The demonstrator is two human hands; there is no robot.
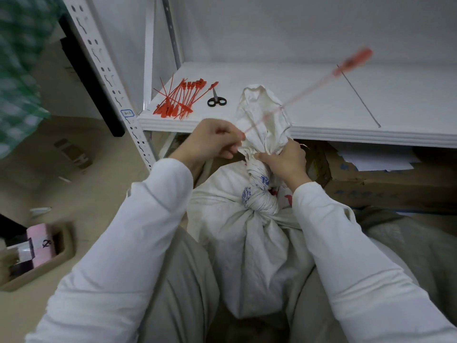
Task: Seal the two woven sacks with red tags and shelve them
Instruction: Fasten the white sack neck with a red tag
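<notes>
the sack [247,243] stands at 6 o'clock, between the person's knees, with its neck twisted into a tight rope that has blue print on it. the loose top of the sack flares above the twist, in front of the shelf [321,115] edge.

the right hand [284,162] is wrapped round the neck just below the flare, fingers curled tight on the cloth. the left hand [212,139], just at 9 o'clock of it, has thumb and fingers closed in a pinch on the thin end of a red tag [353,62]. the tag runs from that pinch toward 2 o'clock, across the sack's top, to its flat head over the shelf. it is blurred along its length. whether it loops round the neck i cannot tell.

on the shelf, at 11 o'clock of the hands, lies a pile of tags [176,101], with scissors [217,99] just at 3 o'clock of the pile. a box [383,184] sits under the shelf at 3 o'clock. a tray [64,256] lies on the floor at 8 o'clock.
</notes>
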